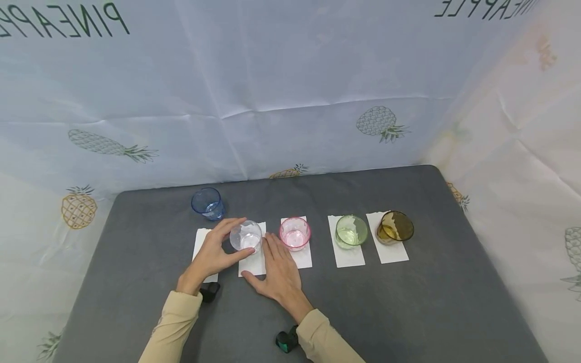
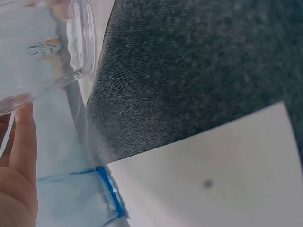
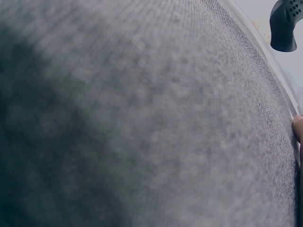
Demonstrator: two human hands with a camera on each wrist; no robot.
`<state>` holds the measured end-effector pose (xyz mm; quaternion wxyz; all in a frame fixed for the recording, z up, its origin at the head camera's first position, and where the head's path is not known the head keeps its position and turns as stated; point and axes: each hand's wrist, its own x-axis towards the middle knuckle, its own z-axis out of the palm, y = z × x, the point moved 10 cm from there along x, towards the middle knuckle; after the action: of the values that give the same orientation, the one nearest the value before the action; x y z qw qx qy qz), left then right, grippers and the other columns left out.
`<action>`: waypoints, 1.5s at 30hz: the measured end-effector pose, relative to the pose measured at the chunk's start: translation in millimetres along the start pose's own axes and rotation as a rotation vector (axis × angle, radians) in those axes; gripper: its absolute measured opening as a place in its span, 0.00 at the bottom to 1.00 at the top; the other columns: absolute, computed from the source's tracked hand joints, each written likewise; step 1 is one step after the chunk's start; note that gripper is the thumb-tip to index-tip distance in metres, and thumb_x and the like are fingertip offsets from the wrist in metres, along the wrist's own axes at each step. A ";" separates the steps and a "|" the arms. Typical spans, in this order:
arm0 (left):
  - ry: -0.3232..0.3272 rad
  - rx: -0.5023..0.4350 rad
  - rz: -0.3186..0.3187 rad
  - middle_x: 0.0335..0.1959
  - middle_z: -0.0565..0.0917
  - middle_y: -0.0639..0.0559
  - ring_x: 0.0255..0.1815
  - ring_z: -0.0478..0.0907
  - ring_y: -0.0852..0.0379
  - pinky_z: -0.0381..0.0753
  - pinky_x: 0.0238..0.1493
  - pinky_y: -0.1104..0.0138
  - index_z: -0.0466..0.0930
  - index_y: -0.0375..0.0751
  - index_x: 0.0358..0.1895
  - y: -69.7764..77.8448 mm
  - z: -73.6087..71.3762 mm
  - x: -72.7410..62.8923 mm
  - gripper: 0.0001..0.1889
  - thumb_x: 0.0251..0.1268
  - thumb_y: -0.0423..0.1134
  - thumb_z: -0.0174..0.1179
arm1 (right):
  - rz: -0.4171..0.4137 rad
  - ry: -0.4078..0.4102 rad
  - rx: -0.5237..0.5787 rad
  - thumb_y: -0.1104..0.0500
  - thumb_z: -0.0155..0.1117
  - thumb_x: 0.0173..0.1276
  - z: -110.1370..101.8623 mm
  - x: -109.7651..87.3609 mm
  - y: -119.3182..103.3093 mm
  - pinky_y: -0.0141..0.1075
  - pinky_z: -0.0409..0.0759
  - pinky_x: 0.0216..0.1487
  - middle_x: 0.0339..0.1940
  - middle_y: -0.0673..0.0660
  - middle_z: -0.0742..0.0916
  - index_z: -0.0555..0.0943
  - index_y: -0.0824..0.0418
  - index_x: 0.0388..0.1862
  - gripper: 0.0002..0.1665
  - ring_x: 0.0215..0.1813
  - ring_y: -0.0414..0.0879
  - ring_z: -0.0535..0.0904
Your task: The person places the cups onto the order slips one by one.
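In the head view my left hand (image 1: 213, 256) grips a clear glass (image 1: 246, 235) between thumb and fingers, over a white paper slip (image 1: 250, 266). The left wrist view has the same clear glass (image 2: 52, 52) at upper left, with fingers (image 2: 24, 144) along its edge. Beside that slip lies my right hand (image 1: 280, 275), palm down, fingers straight and thumb spread. Its fingertips reach between the clear glass and a pink glass (image 1: 295, 235), which stands on its own paper slip (image 1: 302, 258). Only a bit of a finger (image 3: 298, 127) enters the right wrist view.
Behind my left hand stands a blue glass (image 1: 208, 204) on the dark grey table (image 1: 408, 312). To the right, a green glass (image 1: 351, 232) and a brown glass (image 1: 395, 227) sit on paper slips. Another slip (image 1: 199, 242) lies partly under my left hand. Pineapple-print cloth (image 1: 272, 75) hangs behind.
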<state>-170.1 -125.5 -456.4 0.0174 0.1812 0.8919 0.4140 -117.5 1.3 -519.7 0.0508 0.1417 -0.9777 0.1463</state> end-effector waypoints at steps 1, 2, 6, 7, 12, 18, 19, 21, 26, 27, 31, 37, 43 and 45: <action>0.001 -0.005 -0.001 0.66 0.79 0.41 0.68 0.76 0.39 0.79 0.63 0.39 0.75 0.37 0.70 -0.1 0.3 -0.2 0.40 0.53 0.45 0.79 | -0.001 0.002 0.001 0.22 0.56 0.64 -0.1 -0.1 0.0 0.41 0.65 0.81 0.80 0.54 0.71 0.67 0.60 0.78 0.57 0.82 0.48 0.64; 0.002 -0.009 -0.002 0.66 0.79 0.40 0.68 0.76 0.39 0.79 0.63 0.39 0.75 0.37 0.70 -0.5 0.6 -0.3 0.40 0.53 0.44 0.79 | 0.000 0.002 0.002 0.21 0.56 0.64 0.0 -0.2 0.1 0.41 0.65 0.81 0.80 0.54 0.71 0.68 0.60 0.78 0.57 0.82 0.48 0.64; 0.005 -0.034 -0.012 0.66 0.78 0.41 0.69 0.76 0.38 0.78 0.64 0.39 0.75 0.39 0.70 -1.1 1.1 -1.1 0.39 0.53 0.44 0.79 | 0.004 0.004 0.000 0.21 0.55 0.64 -0.4 -0.2 0.2 0.41 0.65 0.81 0.80 0.54 0.71 0.68 0.60 0.78 0.58 0.82 0.48 0.65; 0.006 -0.040 -0.015 0.66 0.78 0.40 0.69 0.76 0.38 0.78 0.64 0.39 0.75 0.39 0.70 -1.0 0.9 -1.4 0.39 0.53 0.44 0.79 | 0.005 0.003 0.002 0.21 0.56 0.63 -0.4 -0.1 0.2 0.41 0.65 0.81 0.80 0.54 0.71 0.68 0.60 0.78 0.58 0.82 0.48 0.64; 0.016 -0.056 -0.018 0.66 0.78 0.41 0.68 0.76 0.38 0.79 0.64 0.40 0.75 0.40 0.70 -1.1 0.2 -2.3 0.39 0.53 0.43 0.79 | 0.008 -0.008 0.004 0.20 0.55 0.63 0.1 0.2 0.0 0.41 0.65 0.81 0.81 0.54 0.70 0.67 0.60 0.78 0.59 0.83 0.48 0.64; 0.016 -0.073 -0.011 0.67 0.78 0.41 0.69 0.76 0.39 0.79 0.64 0.40 0.75 0.38 0.70 -0.5 1.5 -1.6 0.39 0.53 0.42 0.79 | 0.006 -0.018 -0.007 0.20 0.54 0.64 0.1 0.5 0.7 0.41 0.64 0.81 0.81 0.54 0.70 0.67 0.60 0.78 0.58 0.83 0.48 0.64; 0.014 -0.076 -0.011 0.67 0.78 0.41 0.69 0.76 0.39 0.79 0.64 0.40 0.74 0.38 0.70 -0.1 1.6 -1.2 0.39 0.53 0.42 0.79 | 0.007 -0.019 -0.006 0.21 0.54 0.64 -0.3 0.3 1.1 0.41 0.64 0.82 0.81 0.54 0.70 0.67 0.60 0.78 0.58 0.83 0.48 0.64; 0.011 -0.073 -0.012 0.67 0.78 0.41 0.69 0.76 0.39 0.79 0.64 0.40 0.74 0.38 0.70 0.2 2.0 -0.3 0.39 0.54 0.43 0.79 | 0.009 -0.020 -0.004 0.21 0.54 0.65 -0.5 0.1 1.8 0.41 0.63 0.82 0.81 0.54 0.70 0.67 0.60 0.78 0.58 0.83 0.48 0.63; 0.000 -0.045 -0.012 0.66 0.78 0.42 0.69 0.76 0.40 0.79 0.64 0.41 0.74 0.38 0.71 -0.6 2.3 -0.8 0.40 0.53 0.44 0.79 | 0.010 -0.018 0.009 0.22 0.55 0.65 -0.8 -3.4 1.1 0.41 0.63 0.82 0.80 0.56 0.71 0.67 0.61 0.78 0.57 0.82 0.49 0.64; -0.002 -0.039 -0.009 0.67 0.78 0.42 0.69 0.76 0.40 0.79 0.64 0.41 0.74 0.38 0.71 -0.5 2.2 -1.4 0.40 0.53 0.44 0.79 | 0.010 -0.013 0.019 0.22 0.56 0.65 -1.6 -4.8 0.7 0.41 0.63 0.82 0.80 0.56 0.71 0.68 0.61 0.78 0.57 0.82 0.49 0.65; -0.005 -0.018 0.014 0.67 0.77 0.41 0.69 0.75 0.39 0.80 0.63 0.41 0.72 0.38 0.71 1.8 1.8 -3.3 0.41 0.54 0.44 0.78 | 0.004 0.019 0.086 0.24 0.61 0.64 -7.4 -12.9 -0.5 0.43 0.66 0.81 0.78 0.58 0.73 0.69 0.61 0.77 0.56 0.81 0.51 0.67; -0.009 0.043 0.057 0.69 0.75 0.39 0.70 0.74 0.37 0.80 0.62 0.39 0.70 0.37 0.73 8.5 1.7 -5.0 0.41 0.57 0.45 0.76 | -0.009 0.047 0.201 0.26 0.64 0.63 -20.6 -29.5 -3.1 0.46 0.74 0.75 0.77 0.58 0.74 0.71 0.60 0.76 0.53 0.78 0.53 0.70; -0.003 0.077 0.093 0.69 0.74 0.39 0.69 0.74 0.38 0.79 0.65 0.42 0.68 0.36 0.74 16.5 -5.5 -7.3 0.43 0.55 0.44 0.76 | -0.053 0.089 0.285 0.27 0.64 0.64 -35.7 -44.4 -15.0 0.48 0.79 0.69 0.75 0.55 0.76 0.73 0.56 0.74 0.49 0.78 0.52 0.71; -0.002 0.073 0.107 0.69 0.74 0.39 0.68 0.75 0.40 0.79 0.66 0.44 0.67 0.38 0.75 19.6 -9.4 -7.7 0.43 0.55 0.43 0.77 | -0.073 0.100 0.317 0.27 0.64 0.64 -40.5 -48.3 -20.4 0.48 0.80 0.68 0.75 0.55 0.77 0.74 0.55 0.74 0.48 0.78 0.51 0.70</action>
<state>-158.6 -123.4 -436.5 -0.0105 0.2295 0.8954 0.3814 -63.1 7.4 -482.4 0.0818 0.1759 -0.9329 0.3036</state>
